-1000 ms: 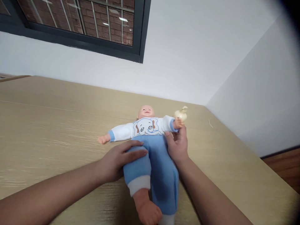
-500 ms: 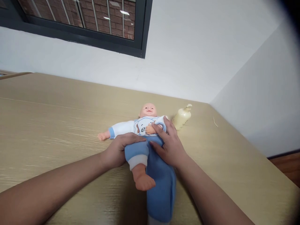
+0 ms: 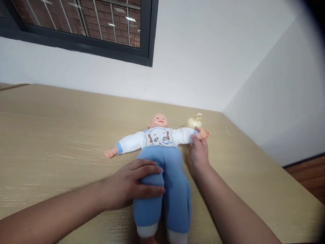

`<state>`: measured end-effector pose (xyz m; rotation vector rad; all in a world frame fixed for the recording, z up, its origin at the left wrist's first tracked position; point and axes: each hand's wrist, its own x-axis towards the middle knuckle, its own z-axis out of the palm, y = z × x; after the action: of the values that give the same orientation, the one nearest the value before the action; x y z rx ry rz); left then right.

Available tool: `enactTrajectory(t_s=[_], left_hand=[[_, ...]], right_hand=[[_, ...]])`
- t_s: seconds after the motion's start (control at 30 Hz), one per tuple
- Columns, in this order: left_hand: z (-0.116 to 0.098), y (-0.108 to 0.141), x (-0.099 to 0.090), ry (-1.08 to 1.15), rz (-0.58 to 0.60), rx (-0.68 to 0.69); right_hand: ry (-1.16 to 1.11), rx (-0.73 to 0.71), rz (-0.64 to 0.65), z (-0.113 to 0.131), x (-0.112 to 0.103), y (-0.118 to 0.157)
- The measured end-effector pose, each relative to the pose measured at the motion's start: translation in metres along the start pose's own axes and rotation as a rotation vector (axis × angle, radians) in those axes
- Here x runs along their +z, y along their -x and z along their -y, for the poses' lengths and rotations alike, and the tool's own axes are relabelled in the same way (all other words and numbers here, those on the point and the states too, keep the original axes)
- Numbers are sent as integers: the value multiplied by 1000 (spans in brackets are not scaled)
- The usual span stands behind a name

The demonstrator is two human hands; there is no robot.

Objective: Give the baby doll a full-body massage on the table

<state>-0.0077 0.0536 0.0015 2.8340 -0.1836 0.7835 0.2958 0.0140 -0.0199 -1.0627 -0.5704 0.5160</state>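
Observation:
A baby doll [image 3: 175, 169] in a white top with an elephant face and blue trousers lies on its back, head at the far end and both arms spread out. My left hand [image 3: 137, 183] is laid over the thigh on the left, its fingers curled round the blue cloth. At the doll's other side my right hand [image 3: 199, 154] has thumb and fingers closed on the arm at the blue cuff. Behind that arm stands a cream pump bottle [image 3: 193, 123], its lower part hidden. The doll's feet are mostly cut off at the bottom edge.
The doll lies on a light wooden table [image 3: 76, 135]. A thin pale strip [image 3: 228, 131] lies near its right edge. White wall [image 3: 190, 61] rises behind, with a dark-framed window [image 3: 149, 40] at upper left.
The doll's bent leg now lies straight with my left hand over its thigh. My right hand has moved from the doll's belly out to the right, and the arm there is now stretched sideways.

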Motion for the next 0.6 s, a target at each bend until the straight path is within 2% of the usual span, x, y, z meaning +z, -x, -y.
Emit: enactTrajectory(t_s=[0.07, 0.17, 0.33, 0.47, 0.53, 0.6], left_hand=[[-1, 0, 1, -28, 29, 20], [0, 2, 3, -50, 44, 30], [-1, 0, 2, -120, 60, 14], [-2, -2, 0, -177, 10, 4], [0, 0, -1, -164, -25, -23], [3, 3, -2, -97, -58, -60]], right_hand=[[-142, 152, -54, -3, -3, -8], [-224, 348, -122, -6, -8, -17], [-203, 515, -157, -9, -14, -22], [-157, 475, -129, -9, -14, -19], [-121, 356, -128, -6, -12, -16], [-59, 170, -84, -1, -10, -11]])
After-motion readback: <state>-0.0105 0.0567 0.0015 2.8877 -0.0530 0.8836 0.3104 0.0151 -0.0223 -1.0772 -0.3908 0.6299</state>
